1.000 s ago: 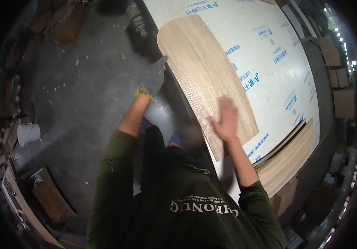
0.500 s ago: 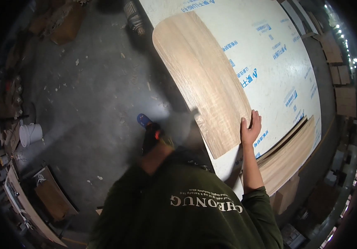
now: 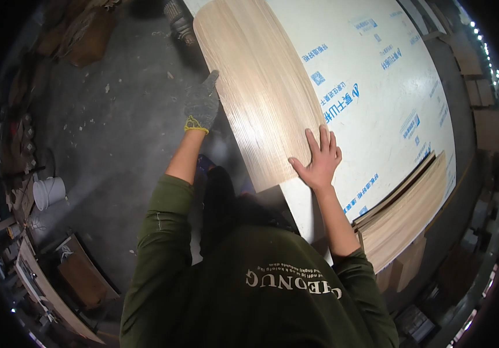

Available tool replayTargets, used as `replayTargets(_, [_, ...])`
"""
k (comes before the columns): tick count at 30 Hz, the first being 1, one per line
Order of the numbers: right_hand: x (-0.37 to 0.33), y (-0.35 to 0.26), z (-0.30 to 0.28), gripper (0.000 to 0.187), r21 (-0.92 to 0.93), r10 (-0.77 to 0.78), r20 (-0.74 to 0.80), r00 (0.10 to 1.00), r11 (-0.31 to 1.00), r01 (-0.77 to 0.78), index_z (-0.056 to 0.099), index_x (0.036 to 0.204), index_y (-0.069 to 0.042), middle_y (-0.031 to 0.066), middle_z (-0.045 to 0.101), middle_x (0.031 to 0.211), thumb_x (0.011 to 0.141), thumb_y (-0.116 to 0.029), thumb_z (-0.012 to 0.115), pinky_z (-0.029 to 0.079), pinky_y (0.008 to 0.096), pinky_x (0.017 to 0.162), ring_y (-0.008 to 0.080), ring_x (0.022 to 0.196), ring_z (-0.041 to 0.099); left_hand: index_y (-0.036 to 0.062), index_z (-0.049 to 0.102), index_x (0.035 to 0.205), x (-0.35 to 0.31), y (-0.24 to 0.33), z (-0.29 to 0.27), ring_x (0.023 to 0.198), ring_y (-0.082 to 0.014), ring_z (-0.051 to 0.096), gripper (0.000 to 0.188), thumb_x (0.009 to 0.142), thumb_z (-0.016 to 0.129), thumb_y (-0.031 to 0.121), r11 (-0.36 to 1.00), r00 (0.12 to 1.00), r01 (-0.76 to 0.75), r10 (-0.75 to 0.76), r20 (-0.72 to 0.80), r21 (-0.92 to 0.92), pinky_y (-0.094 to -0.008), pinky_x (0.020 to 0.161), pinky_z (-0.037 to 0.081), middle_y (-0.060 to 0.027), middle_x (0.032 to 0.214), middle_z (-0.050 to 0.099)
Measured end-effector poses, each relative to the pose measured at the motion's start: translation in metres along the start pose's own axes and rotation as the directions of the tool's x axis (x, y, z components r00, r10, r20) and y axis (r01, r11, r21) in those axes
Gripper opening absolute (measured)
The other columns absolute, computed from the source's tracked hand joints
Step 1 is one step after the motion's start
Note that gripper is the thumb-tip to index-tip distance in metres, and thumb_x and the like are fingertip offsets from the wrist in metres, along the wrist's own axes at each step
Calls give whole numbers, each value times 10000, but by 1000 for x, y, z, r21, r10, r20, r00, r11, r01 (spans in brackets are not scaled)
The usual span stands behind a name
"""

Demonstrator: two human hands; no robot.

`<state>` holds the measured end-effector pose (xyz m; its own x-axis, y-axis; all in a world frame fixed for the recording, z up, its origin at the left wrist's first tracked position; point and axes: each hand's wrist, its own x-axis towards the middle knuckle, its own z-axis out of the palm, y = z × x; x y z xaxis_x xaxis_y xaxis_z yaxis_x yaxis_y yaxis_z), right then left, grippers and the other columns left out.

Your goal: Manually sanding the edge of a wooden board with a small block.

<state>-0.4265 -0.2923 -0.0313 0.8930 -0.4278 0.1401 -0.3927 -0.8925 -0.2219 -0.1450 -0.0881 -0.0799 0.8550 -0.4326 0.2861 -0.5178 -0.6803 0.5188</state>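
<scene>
A long wood-grain board [image 3: 258,87] with rounded far corners lies on a white printed sheet panel [image 3: 371,133], its left side reaching past the panel's edge. My left hand [image 3: 202,107], in a grey knit glove with a yellow cuff, is at the board's left edge. One gloved digit points along that edge; the other fingers do not show clearly. Bare and spread, my right hand [image 3: 320,159] rests over the board's near right corner, some fingertips reaching its right edge. It grips nothing.
More wood-grain boards [image 3: 406,217] lie stacked on the panel's near right side. A motor-like machine part [image 3: 180,23] sits beside the panel's far left corner. On the floor to the left are a white bucket [image 3: 49,192] and leaning panels [image 3: 87,275].
The board has shifted left and away from me. My gloved left hand, blurred near my body before, is now up at its left edge. My right hand has moved left onto the board's corner.
</scene>
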Motion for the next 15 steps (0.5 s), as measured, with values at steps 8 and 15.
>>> replayTargets(8, [0,5,9,809,-17,8,-47,999,1000,-9,525,1368,-223,160,366,1490,677,-602,707,290,585,1013,430,1341,318,65,570,1298,-119,67,-32,867,-359,641,483,839,582,213,995,915,-30,64,399,-90,-427,794,498,-173,970,693])
replayTargets(15, [3,-1,8,794,-3,-11,-55,998,1000,10,530,1366,-219,162,374,1485,687,-583,717,297,570,1032,433,1340,325,4,559,1269,-243,90,-56,841,-309,622,465,861,590,225,910,796,-251,388,465,-329,-395,736,495,-160,1050,634])
